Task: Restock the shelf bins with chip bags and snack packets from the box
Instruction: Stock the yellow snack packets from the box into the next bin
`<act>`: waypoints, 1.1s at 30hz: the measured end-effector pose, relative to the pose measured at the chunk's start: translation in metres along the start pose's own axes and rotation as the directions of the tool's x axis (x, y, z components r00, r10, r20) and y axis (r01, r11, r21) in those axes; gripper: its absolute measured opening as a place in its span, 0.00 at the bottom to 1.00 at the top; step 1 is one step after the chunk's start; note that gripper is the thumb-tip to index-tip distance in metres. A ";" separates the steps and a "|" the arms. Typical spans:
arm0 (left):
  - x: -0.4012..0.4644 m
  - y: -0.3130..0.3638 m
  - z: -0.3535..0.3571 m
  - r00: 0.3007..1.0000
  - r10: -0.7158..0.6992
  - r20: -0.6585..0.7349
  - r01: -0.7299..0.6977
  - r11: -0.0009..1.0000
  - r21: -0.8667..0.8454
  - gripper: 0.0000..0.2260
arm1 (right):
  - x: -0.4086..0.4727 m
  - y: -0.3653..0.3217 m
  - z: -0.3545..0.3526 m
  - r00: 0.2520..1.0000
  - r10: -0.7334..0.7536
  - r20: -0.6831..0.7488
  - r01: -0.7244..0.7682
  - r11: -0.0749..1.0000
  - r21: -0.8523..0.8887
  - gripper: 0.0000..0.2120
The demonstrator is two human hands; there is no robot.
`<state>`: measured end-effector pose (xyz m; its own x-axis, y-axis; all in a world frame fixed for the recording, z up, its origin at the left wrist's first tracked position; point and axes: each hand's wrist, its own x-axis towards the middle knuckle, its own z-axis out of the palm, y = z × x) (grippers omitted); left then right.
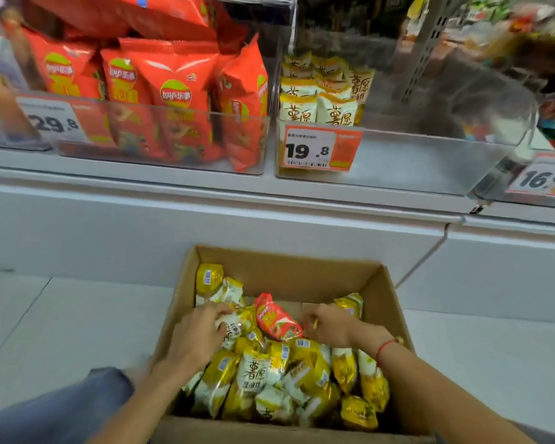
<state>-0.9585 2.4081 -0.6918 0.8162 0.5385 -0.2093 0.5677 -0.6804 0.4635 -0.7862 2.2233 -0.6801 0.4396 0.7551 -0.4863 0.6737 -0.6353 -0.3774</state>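
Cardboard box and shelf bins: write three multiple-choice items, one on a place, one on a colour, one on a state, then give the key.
1. Where does the single red chip bag in the cardboard box lie?
A. Between the two hands, on top of the yellow packets
B. Outside the box on the floor
C. In the bin tagged 16.8

2. What colour are the bags in the bin with the 29.8 price tag?
A. Blue
B. Red-orange
C. Green

3. How full is the bin with the 19.8 price tag?
A. Packed to the top
B. Holding nothing at all
C. Partly filled, packets on its left side only

Key: 1 A, it lies between the left hand and right hand. 2 B, the chip bags behind that tag are red-orange. 3 C, the yellow-and-white packets fill only the left.
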 end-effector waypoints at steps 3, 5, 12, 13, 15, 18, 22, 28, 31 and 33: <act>0.005 -0.013 0.022 0.998 0.056 0.024 -0.058 0.992 0.112 0.18 | 0.015 0.005 0.029 1.000 0.023 0.000 -0.023 0.999 -0.027 0.19; 0.013 -0.017 0.033 0.992 0.100 0.078 -0.116 0.966 0.231 0.22 | 0.028 0.003 0.043 0.999 0.031 0.017 -0.030 0.999 -0.037 0.22; 0.042 -0.014 0.063 0.967 0.017 0.256 -0.168 0.795 0.582 0.32 | 0.061 0.008 0.080 0.991 0.000 0.136 0.017 0.992 -0.121 0.20; 0.043 -0.010 0.064 0.966 -0.003 0.260 -0.164 0.771 0.616 0.31 | 0.063 0.011 0.082 0.987 0.016 0.160 0.010 0.988 -0.156 0.21; 0.046 -0.003 0.064 0.966 -0.010 0.258 -0.170 0.728 0.665 0.27 | 0.066 0.015 0.085 0.981 0.040 0.190 0.008 0.969 -0.247 0.23; 0.049 -0.002 0.060 0.964 0.043 0.261 -0.212 0.719 0.663 0.24 | 0.073 0.007 0.085 0.966 0.063 0.252 0.029 0.938 -0.344 0.28; 0.044 -0.009 0.053 0.958 0.056 0.281 -0.217 0.782 0.584 0.29 | 0.077 -0.007 0.079 0.955 0.071 0.288 0.012 0.960 -0.278 0.30; 0.040 -0.006 0.029 0.965 -0.044 0.259 -0.071 0.906 0.418 0.23 | 0.051 -0.005 0.057 0.993 -0.007 0.122 0.023 0.991 -0.134 0.29; 0.046 -0.001 0.000 0.930 -0.126 0.345 0.069 0.982 0.173 0.16 | 0.034 0.002 0.024 0.998 -0.011 -0.063 0.009 1.000 -0.026 0.33; 0.050 0.008 -0.016 0.880 -0.159 0.447 0.215 0.974 -0.077 0.17 | 0.023 0.006 -0.006 0.984 -0.012 -0.180 0.026 0.997 0.076 0.31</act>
<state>-0.9152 2.4378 -0.6844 0.6761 0.3596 -0.6431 0.7199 -0.5086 0.4724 -0.7689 2.2375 -0.6888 0.5315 0.7795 -0.3317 0.6376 -0.6259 -0.4491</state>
